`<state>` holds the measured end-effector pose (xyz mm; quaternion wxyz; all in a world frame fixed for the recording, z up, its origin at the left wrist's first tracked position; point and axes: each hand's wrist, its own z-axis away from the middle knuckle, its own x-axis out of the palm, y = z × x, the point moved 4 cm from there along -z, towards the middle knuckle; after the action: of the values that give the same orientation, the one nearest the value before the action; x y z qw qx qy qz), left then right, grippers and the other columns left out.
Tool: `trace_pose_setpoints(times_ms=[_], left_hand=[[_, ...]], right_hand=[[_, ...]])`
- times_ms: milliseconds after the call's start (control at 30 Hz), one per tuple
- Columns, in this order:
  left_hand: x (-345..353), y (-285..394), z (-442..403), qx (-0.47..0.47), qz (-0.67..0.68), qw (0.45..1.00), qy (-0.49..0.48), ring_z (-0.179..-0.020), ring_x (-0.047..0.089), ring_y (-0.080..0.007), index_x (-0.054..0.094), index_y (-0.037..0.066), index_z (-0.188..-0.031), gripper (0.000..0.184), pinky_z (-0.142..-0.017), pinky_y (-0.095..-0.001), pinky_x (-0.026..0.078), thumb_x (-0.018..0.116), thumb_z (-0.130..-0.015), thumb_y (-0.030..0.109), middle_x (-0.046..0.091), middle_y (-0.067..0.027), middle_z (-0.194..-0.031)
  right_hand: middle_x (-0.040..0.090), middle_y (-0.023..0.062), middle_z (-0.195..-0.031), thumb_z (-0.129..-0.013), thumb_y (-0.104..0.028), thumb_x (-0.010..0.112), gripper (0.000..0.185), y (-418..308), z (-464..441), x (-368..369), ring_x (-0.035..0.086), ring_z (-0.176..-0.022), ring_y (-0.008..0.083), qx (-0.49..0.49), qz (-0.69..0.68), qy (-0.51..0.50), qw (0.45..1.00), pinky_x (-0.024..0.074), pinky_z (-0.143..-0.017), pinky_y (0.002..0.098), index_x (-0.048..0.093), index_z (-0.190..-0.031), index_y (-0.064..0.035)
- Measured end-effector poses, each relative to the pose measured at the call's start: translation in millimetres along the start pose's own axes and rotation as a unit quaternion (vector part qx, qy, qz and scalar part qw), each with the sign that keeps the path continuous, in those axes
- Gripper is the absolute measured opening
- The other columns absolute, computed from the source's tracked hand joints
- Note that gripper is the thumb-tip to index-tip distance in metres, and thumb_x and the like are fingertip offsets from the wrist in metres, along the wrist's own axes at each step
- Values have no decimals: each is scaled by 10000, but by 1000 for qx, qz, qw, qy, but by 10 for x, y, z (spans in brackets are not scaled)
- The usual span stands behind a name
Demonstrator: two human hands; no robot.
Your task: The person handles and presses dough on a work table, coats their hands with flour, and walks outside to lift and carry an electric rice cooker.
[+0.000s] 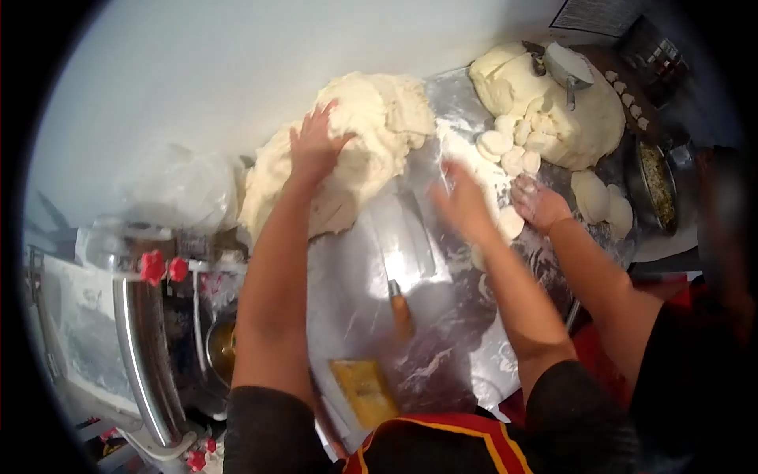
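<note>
Head view: my left hand (316,150) lies, fingers spread, on the large dough mass (383,110) beside the wall (237,71); my right hand (462,201), blurred, fingers apart, is between the wooden-handled blade (404,241) and a co-worker's hand (541,204).

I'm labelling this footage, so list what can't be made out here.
- Right hand: motion-blurred in the head view; whether its fingers hold anything is unclear.
- Dough directly under the left hand: hidden by it, head view.
- Bowl: partly behind the left forearm, head view.
- Wall sheet: markings too small, top edge cuts it off, head view.
</note>
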<state>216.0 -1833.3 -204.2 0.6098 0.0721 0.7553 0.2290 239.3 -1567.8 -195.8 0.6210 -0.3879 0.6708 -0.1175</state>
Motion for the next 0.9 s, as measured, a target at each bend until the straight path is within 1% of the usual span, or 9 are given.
trace_pose_setpoints(times_ms=[67, 133, 233, 467, 500, 533, 600, 733, 900], left_hand=[[22, -12, 12, -20, -12, 1000, -13, -1301, 226, -271, 256, 260, -1351, 701, -1037, -520, 119, 573, -766, 479, 259, -62, -1410], [15, -5, 19, -28, -17, 999, -21, -1309, 209, -262, 244, 263, -1358, 709, -1047, -513, 94, 559, -769, 499, 243, -57, -1418], [-18, 14, 28, -28, -19, 999, -25, -1316, 194, -249, 229, 266, -1365, 711, -1055, -506, 75, 545, -776, 508, 229, -50, -1424], [-58, 18, 6, -27, -28, 998, -46, -1318, 191, -239, 209, 269, -1374, 730, -1058, -505, 55, 542, -774, 518, 228, -45, -1425], [-48, 3, 3, -28, -29, 998, -51, -1319, 191, -238, 204, 269, -1376, 734, -1058, -505, 50, 543, -773, 517, 228, -46, -1425], [-53, 4, 11, -28, -25, 998, -57, -1319, 190, -238, 201, 271, -1376, 734, -1058, -504, 46, 542, -774, 517, 228, -48, -1425], [-98, 24, 4, -29, -16, 997, -66, -1319, 189, -237, 195, 274, -1378, 735, -1059, -504, 38, 540, -776, 516, 229, -51, -1425], [-46, 6, 6, -28, -24, 998, -54, -1319, 190, -236, 199, 279, -1376, 726, -1057, -507, 41, 545, -779, 506, 235, -50, -1422], [-53, 44, -1, -37, -20, 997, -57, -1312, 208, -243, 234, 273, -1364, 705, -1051, -514, 52, 564, -776, 479, 265, -58, -1409]], right_hand=[[438, 265, -1185, -722, -283, 672, 644, -349, 801, 363, 413, -1116, 382, 43, -46, -151, 986, 335, -957, 396, 400, -1198, 55], [324, 259, -1281, -754, -285, 629, 693, -566, 1401, 544, 330, -1157, 410, 5, 41, -148, 988, 290, -977, 396, 301, -1262, 54], [354, 255, -1223, -753, -202, 603, 628, -607, 1745, 684, 361, -1103, 399, -5, 139, -106, 985, 307, -953, 400, 309, -1249, 49], [465, 262, -1032, -692, -48, 566, 614, -325, 1788, 414, 473, -942, 388, 180, 64, -161, 968, 408, -827, 430, 308, -1244, 32], [540, 251, -903, -731, -29, 538, 529, -313, 1806, 285, 544, -838, 361, 77, 83, -88, 990, 450, -738, 428, 353, -1225, 5], [552, 253, -882, -749, -48, 530, 510, -279, 1820, 162, 554, -810, 370, 127, 48, -97, 986, 454, -728, 429, 350, -1223, 15], [578, 256, -839, -785, -87, 514, 480, -335, 1783, -139, 573, -756, 388, 223, -22, -113, 968, 463, -707, 431, 345, -1217, 35], [593, 210, -816, -837, -109, 440, 236, -78, 1157, -363, 595, -728, 257, 203, -127, 37, 970, 450, -662, 344, 508, -1003, 44], [591, 241, -848, -782, -180, 461, 289, 491, -45, 5, 580, -798, 338, 232, -171, 71, 955, 438, -734, 378, 542, -924, 58]])
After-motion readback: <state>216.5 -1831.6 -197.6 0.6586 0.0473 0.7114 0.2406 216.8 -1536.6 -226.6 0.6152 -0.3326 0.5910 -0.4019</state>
